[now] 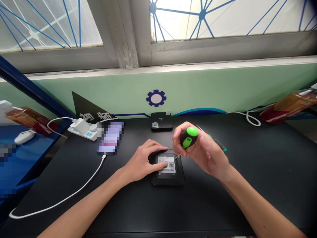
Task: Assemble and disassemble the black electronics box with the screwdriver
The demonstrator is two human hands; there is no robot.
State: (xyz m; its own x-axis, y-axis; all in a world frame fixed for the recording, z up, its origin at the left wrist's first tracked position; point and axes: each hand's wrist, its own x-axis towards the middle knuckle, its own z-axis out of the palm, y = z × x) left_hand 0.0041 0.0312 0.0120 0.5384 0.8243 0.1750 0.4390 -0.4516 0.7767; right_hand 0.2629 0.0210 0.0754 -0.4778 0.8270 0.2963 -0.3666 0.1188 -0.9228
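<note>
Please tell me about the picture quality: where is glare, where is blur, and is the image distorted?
Head view: the windows are overexposed, washed nearly white; the phone and a patch at the left edge are pixelated; the window ledge bows, showing wide-angle distortion; the black table is evenly lit, with a soft sheen; both the left hand on the black box and the right hand holding the screwdriver are sharp.

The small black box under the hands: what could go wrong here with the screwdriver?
1. The left hand presses only on the left side of the black box, so the box may slide or turn on the smooth table.
2. The right hand holds the screwdriver over the box's far edge, close to the left fingers; a slip could hit them.
3. The tip is hidden, so whether it is seated cannot be told; it may scratch the label.
</note>
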